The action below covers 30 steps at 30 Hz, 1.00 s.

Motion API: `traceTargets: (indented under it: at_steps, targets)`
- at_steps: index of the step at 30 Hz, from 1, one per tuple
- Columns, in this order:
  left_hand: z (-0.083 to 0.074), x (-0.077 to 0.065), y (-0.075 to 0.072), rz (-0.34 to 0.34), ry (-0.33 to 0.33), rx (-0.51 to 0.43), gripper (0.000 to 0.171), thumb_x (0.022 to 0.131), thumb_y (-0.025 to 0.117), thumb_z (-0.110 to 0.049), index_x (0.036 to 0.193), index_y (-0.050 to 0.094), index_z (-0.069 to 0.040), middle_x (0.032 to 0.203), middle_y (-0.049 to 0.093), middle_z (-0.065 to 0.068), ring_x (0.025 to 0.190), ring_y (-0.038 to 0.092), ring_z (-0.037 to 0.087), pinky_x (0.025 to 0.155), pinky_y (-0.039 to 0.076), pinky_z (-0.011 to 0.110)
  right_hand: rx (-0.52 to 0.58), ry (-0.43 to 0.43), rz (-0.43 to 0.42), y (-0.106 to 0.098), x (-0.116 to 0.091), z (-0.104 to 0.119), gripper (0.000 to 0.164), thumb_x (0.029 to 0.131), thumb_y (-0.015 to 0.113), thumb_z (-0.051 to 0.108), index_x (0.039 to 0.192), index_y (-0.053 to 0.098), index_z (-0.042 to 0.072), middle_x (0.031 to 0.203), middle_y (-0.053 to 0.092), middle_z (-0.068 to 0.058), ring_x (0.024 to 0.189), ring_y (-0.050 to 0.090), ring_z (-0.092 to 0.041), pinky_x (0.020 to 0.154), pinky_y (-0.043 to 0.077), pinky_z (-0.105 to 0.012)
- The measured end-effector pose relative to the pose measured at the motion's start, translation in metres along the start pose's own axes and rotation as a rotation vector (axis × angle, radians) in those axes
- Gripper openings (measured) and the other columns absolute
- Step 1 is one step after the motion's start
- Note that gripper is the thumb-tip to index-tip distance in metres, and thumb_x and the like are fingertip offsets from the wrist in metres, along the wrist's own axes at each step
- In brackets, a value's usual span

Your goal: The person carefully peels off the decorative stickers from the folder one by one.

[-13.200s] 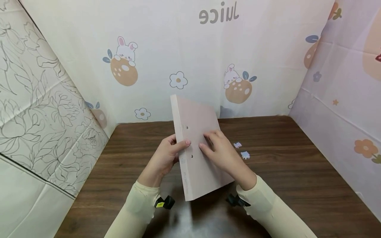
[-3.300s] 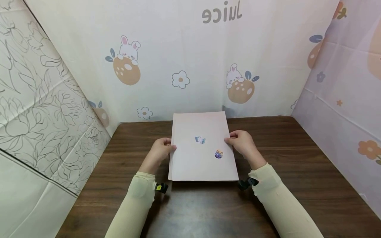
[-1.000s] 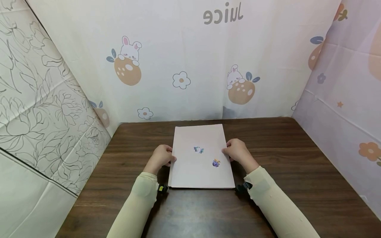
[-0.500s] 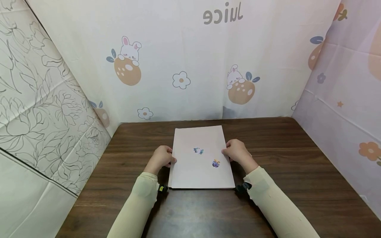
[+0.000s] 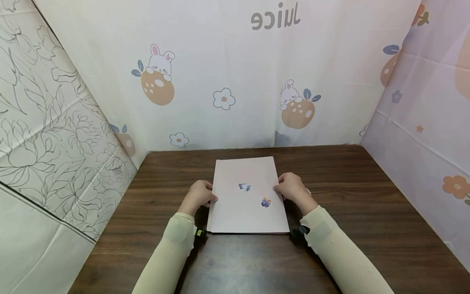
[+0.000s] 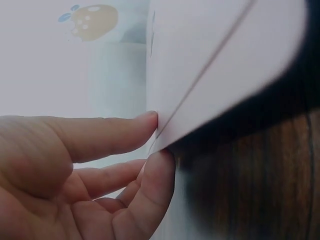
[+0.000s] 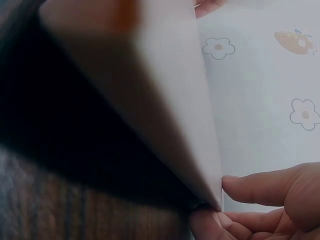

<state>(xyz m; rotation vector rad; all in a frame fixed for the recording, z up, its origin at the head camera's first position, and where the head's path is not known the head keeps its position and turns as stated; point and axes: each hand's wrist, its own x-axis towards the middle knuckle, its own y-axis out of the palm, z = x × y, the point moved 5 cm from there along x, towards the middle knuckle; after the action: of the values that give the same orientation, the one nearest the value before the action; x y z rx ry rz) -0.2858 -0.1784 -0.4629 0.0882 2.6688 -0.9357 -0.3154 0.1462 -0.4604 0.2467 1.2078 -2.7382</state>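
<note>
A pale pink file folder [image 5: 238,216] lies level, close over the table, with two small stickers on its upward side. One is a blue-and-white sticker [image 5: 244,187] near the middle; the other is a purple-and-yellow sticker [image 5: 266,202] to the lower right. My left hand [image 5: 198,195] pinches the folder's left edge, and in the left wrist view its thumb lies on top with fingers curled below. At the right edge my right hand [image 5: 293,190] pinches likewise, its thumb and fingers on either side of the folder's corner edge [image 7: 185,85] in the right wrist view.
A dark wood-grain table [image 5: 235,265] spreads under the folder. Beside my right wrist a small white scrap [image 5: 308,190] shows partly, the rest hidden by the wrist. A printed cloth [image 5: 224,61] hangs behind the table, with more cloth at both sides.
Thirteen seconds ago the folder stood tilted, its riveted side showing; later its stickered side faced me, both hands on its edges. It has since come down toward the table, shifting only slightly now.
</note>
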Motion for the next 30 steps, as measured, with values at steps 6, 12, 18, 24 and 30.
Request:
traceTargets:
  at_steps: [6, 12, 18, 24, 30]
  targets:
    - [-0.0025, -0.004, -0.0007, -0.028, 0.0, 0.046, 0.047, 0.082, 0.082, -0.002, 0.125, 0.063, 0.003, 0.108, 0.068, 0.019, 0.067, 0.071, 0.022, 0.066, 0.06, 0.036, -0.005, -0.001, -0.01, 0.0001, -0.001, 0.0012, 0.033, 0.093, 0.073, 0.015, 0.115, 0.065, -0.008, 0.102, 0.069, -0.024, 0.062, 0.07, -0.021, 0.06, 0.057, -0.035]
    - [-0.0018, -0.003, -0.0004, -0.041, -0.02, 0.075, 0.046, 0.082, 0.083, -0.004, 0.124, 0.064, 0.002, 0.107, 0.068, 0.018, 0.067, 0.069, 0.022, 0.067, 0.058, 0.037, -0.011, 0.003, -0.013, -0.0004, -0.0016, 0.0016, 0.034, 0.093, 0.073, 0.015, 0.116, 0.065, -0.008, 0.102, 0.069, -0.023, 0.062, 0.069, -0.021, 0.059, 0.056, -0.035]
    - [-0.0025, -0.0061, 0.0001, -0.048, -0.024, 0.105, 0.045, 0.082, 0.084, -0.006, 0.122, 0.064, 0.002, 0.109, 0.068, 0.019, 0.067, 0.069, 0.022, 0.074, 0.058, 0.041, -0.012, 0.012, -0.006, 0.0013, -0.0016, 0.0006, 0.034, 0.093, 0.074, 0.016, 0.116, 0.065, -0.008, 0.1, 0.069, -0.023, 0.062, 0.069, -0.021, 0.059, 0.057, -0.034]
    - [-0.0032, -0.0067, -0.0005, -0.057, -0.017, 0.125, 0.044, 0.081, 0.084, -0.006, 0.119, 0.065, 0.003, 0.108, 0.069, 0.02, 0.067, 0.07, 0.021, 0.076, 0.058, 0.043, -0.017, 0.009, -0.012, 0.001, -0.0016, 0.0016, 0.032, 0.092, 0.074, 0.015, 0.114, 0.066, -0.007, 0.099, 0.069, -0.022, 0.061, 0.069, -0.021, 0.058, 0.056, -0.034]
    - [-0.0023, -0.0042, 0.0004, -0.071, -0.021, 0.147, 0.041, 0.082, 0.084, -0.007, 0.116, 0.065, 0.002, 0.099, 0.069, 0.016, 0.066, 0.069, 0.02, 0.072, 0.057, 0.04, -0.025, 0.017, -0.02, 0.0002, -0.001, 0.0017, 0.032, 0.092, 0.074, 0.016, 0.113, 0.066, -0.007, 0.1, 0.068, -0.022, 0.062, 0.068, -0.021, 0.056, 0.056, -0.033]
